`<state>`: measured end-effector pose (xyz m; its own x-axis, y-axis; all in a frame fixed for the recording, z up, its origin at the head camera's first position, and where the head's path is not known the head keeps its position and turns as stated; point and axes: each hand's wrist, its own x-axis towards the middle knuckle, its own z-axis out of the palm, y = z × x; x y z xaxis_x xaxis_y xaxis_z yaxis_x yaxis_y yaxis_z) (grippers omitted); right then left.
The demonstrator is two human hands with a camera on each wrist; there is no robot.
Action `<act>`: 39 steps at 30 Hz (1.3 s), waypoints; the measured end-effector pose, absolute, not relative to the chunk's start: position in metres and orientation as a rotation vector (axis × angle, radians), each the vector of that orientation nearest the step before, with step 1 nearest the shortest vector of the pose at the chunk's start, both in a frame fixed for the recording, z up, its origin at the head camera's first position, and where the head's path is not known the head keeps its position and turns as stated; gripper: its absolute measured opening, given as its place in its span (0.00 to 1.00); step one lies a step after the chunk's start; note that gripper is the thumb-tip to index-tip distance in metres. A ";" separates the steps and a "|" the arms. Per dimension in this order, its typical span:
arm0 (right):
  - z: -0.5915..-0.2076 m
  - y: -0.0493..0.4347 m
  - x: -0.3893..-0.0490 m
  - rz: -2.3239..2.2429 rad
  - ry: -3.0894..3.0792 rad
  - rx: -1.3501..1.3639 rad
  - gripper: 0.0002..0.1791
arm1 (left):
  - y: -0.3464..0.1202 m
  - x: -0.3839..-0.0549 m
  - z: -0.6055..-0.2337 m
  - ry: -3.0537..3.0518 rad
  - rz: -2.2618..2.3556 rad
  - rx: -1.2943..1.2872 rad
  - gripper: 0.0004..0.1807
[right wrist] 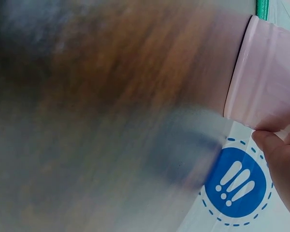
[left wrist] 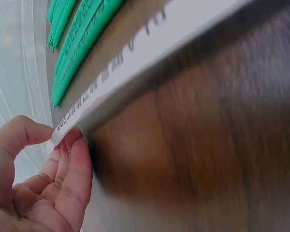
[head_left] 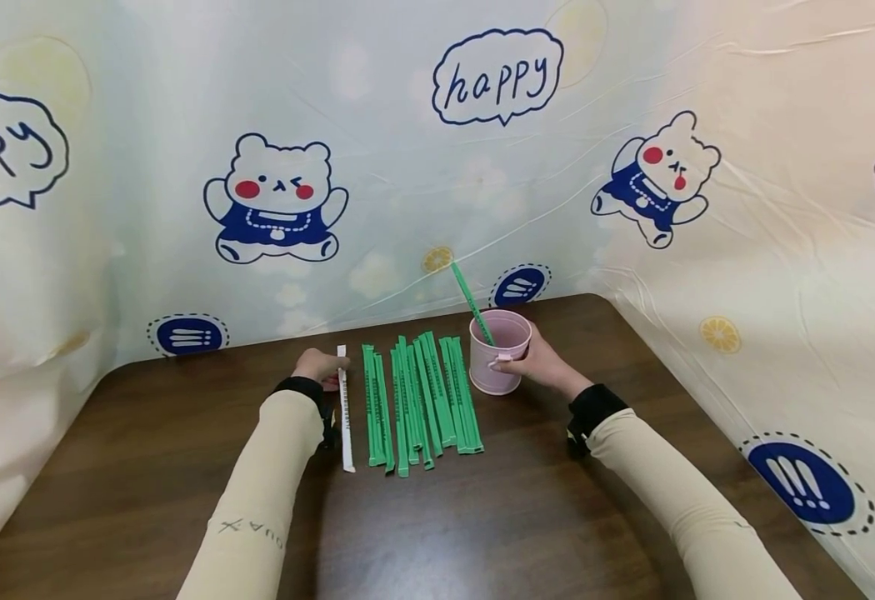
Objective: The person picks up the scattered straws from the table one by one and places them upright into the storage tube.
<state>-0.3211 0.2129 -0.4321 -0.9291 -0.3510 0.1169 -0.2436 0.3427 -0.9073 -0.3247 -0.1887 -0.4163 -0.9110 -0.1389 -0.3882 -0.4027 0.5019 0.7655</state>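
Item: white wrapped straw (head_left: 344, 408), lying lengthwise on the counter (head_left: 527, 500), just to the inner side of the left hand (head_left: 320, 367). The left wrist view shows the straw's far tip (left wrist: 63, 126) pinched between the thumb and the curled fingertips (left wrist: 76, 145); the rest of the wrapper lies flat on the wood.

Item: green wrapped straws (head_left: 418, 400), a loose row beside the white one, between the two hands, some overlapping. None is touched.

Item: pink cup (head_left: 499, 352), upright, just beyond the row and against the right hand (head_left: 538, 360), whose fingers curl around its side and handle. One green straw (head_left: 472, 303) stands tilted in it.

Handling notes, as judgement: the pinch sits at the very end of a thin paper wrapper, so a lift from there will likely let the long free end sag and swing. Raising it slowly and clear of the neighbouring green row should avoid scattering them. The cup looks light; the steadying grip of the right hand is worth keeping firm while anything is dropped in, aiming past the straw already leaning there.
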 end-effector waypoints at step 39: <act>-0.434 0.214 -0.318 -1.626 2.529 -0.499 0.54 | -0.099 -0.327 -0.268 2.544 2.149 0.205 0.18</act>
<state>-0.3178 0.2144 -0.4335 -0.9422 -0.3208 0.0965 -0.2210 0.3786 -0.8988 -0.3273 -0.0987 -0.2678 -0.9736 -0.0320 0.2261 0.2176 0.1704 0.9610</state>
